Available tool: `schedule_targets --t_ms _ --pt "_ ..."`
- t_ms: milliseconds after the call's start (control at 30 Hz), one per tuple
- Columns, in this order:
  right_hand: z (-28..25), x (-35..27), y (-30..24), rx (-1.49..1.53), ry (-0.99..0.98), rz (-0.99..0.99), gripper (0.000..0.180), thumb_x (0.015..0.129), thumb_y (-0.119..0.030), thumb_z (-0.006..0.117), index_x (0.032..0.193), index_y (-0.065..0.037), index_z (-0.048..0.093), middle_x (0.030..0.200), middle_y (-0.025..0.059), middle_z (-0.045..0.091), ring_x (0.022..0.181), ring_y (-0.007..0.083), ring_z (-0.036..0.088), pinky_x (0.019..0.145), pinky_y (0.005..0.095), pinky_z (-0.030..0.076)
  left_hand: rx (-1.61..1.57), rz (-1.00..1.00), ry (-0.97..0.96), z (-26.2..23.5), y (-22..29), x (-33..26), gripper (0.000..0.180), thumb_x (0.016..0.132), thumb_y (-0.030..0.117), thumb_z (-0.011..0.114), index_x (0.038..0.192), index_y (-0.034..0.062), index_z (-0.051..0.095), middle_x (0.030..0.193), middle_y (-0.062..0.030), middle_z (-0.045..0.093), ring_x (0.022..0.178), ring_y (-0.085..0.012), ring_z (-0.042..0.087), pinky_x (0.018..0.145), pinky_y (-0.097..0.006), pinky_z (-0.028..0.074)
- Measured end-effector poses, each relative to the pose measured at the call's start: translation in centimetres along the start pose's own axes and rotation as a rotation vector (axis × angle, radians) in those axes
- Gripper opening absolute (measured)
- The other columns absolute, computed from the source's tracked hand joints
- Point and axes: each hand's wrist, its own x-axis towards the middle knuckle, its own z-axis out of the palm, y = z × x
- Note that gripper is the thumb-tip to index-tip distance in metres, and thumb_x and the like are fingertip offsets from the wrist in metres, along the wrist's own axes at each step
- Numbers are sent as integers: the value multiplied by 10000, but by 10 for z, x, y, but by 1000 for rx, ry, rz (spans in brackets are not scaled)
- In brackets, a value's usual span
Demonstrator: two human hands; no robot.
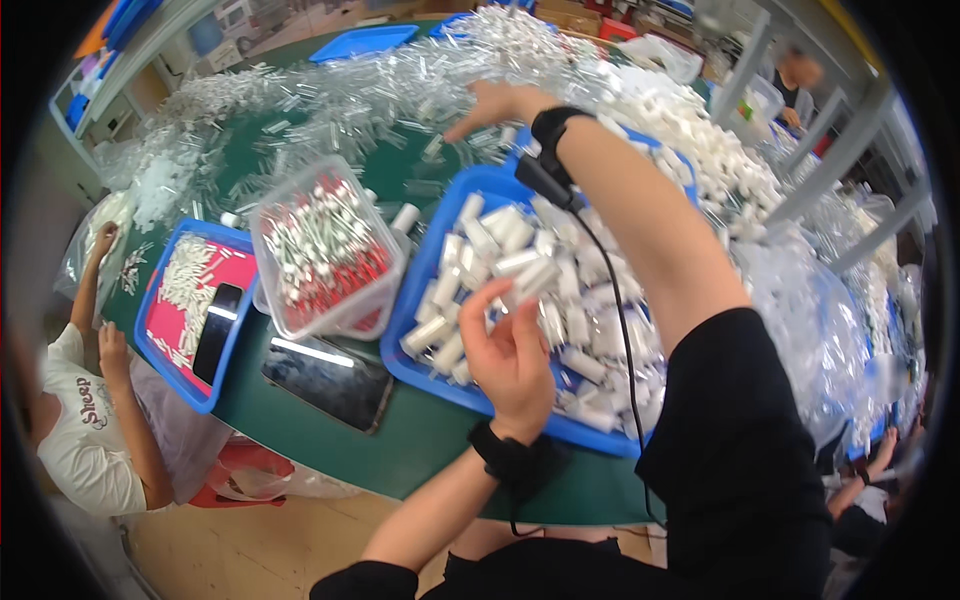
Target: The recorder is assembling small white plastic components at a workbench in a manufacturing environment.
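Note:
My left hand [512,365] is over the front of a blue tray [420,285] heaped with white, cylinder-shaped pieces [515,230]. Its thumb and index finger curl toward each other; a small, partly clear piece seems to be at the fingertips, but it blends with the pieces behind. Reaching across the tray's far side, my right hand [495,105] has its thumb and fingers apart above loose clear tubes [400,95]. I make out nothing in its grasp. Both wrists wear black bands, and a black cable [622,335] hangs from the right one over the tray.
Left of the tray stands a clear plastic box [325,325] of red and white sticks. A dark tablet [325,385] lies before it. Farther left, a blue tray [205,400] holds white pieces and a phone [217,330], beside another person [80,440]. White pieces [690,130] heap up behind.

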Motion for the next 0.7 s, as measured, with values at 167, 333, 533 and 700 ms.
schedule_targets --t_ms 167,333,533,700 --pt "27 1 -43 81 -424 61 1243 458 -593 780 1417 -122 146 1405 221 264 1288 360 289 1029 448 272 19 -4 -24 -10 -6 0 264 866 -37 498 1113 16 421 1145 -93 434 758 -70 506 611 -178 410" --pt "31 -12 -80 -197 -492 -107 1077 442 -454 807 1360 -181 315 1285 148 461 1112 305 507 887 403 432 46 -17 -17 -9 -6 4 266 858 -41 515 1105 9 431 1122 -95 446 795 -91 516 657 -194 426" --pt "66 4 -75 -198 -562 -384 444 607 -194 690 1033 -125 585 996 60 614 911 237 585 743 371 460 93 83 -28 -6 -9 8 240 865 8 536 1079 12 428 1021 -66 490 528 -47 433 397 -171 330" --pt "47 4 -59 -40 -185 -450 207 609 -81 568 814 -99 550 800 89 602 767 259 587 644 370 455 35 42 -67 -4 -10 4 247 864 20 546 1084 27 435 962 -47 512 493 -38 419 385 -173 324"
